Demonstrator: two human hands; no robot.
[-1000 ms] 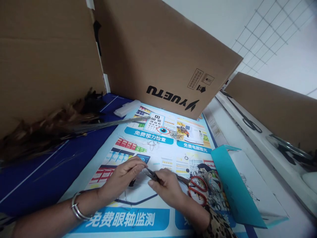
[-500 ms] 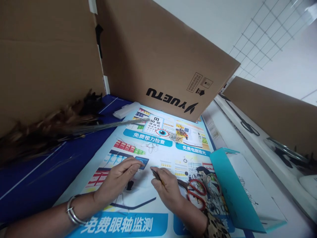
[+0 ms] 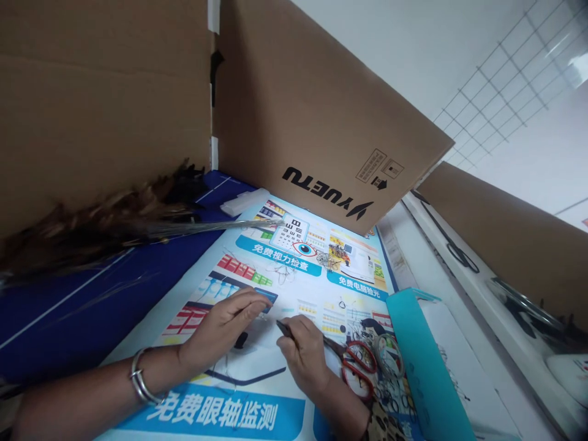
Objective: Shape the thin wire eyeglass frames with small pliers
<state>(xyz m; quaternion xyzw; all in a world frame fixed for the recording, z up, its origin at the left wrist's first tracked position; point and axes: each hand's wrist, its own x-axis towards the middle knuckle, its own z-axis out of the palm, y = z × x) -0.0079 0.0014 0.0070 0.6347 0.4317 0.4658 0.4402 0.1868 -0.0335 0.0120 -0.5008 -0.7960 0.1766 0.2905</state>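
Working between cardboard panels (image 3: 331, 110), I face a blue-covered surface (image 3: 55, 343) with a printed sheet (image 3: 298, 288). Left, feathers (image 3: 105, 223) and long wires (image 3: 220, 226) lie seemingly unworked, so much appears left. My teal box (image 3: 420, 361), right, holds some small pieces (image 3: 452, 380). My left hand (image 3: 225, 321) curls, fingers together; whether it pinches anything I cannot tell. Scissors (image 3: 335, 346) lie beside my right hand (image 3: 305, 352), which grips dark pliers (image 3: 285, 329), apart from the left. Little looped bits (image 3: 399, 392) heap near the scissors, perhaps already shaped.
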